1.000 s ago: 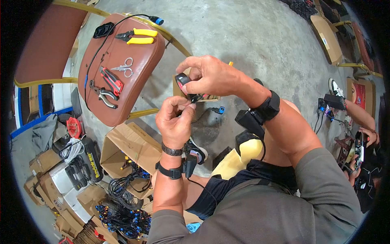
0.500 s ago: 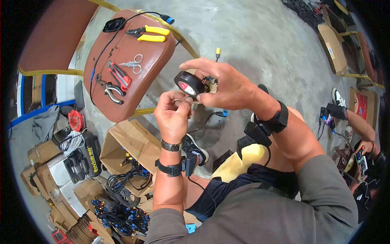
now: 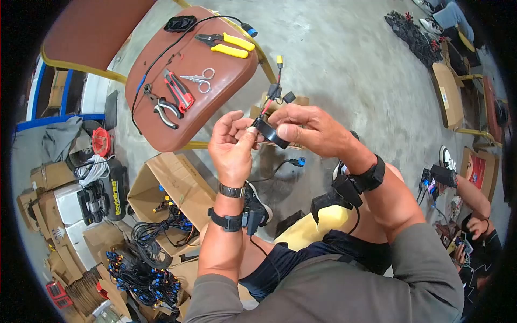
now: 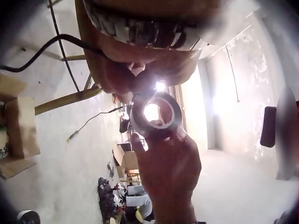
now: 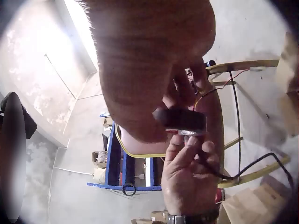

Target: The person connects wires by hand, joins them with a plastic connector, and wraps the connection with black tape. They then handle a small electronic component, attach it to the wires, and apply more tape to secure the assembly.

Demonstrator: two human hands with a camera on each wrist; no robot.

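Observation:
My right hand (image 3: 315, 129) grips a roll of black electrical tape (image 3: 272, 135) between thumb and fingers. The tape's ring (image 4: 137, 116) faces the left wrist camera, its open core showing. Close against the roll, my left hand (image 3: 232, 153) pinches a thin black cable (image 5: 210, 171) between thumb and curled fingers. Red and black wires (image 3: 266, 107) rise past the right fingertips to small black holders (image 3: 275, 91) and a yellow connector (image 3: 279, 62). The spot where tape meets cable is mostly hidden by the fingers.
A brown chair (image 3: 229, 81) bears yellow-handled pliers (image 3: 232, 50), scissors (image 3: 200, 79), a red utility knife (image 3: 179, 92), black-and-grey pliers (image 3: 161, 107) and a cable with a blue connector (image 3: 249, 29). An open carton (image 3: 180, 175) stands below left. Another person's arm (image 3: 474, 195) shows at right.
The tape roll has swung from above the left fingers to their right side and turned edge-on. The right hand moved with it, and the wires with the yellow connector now show more.

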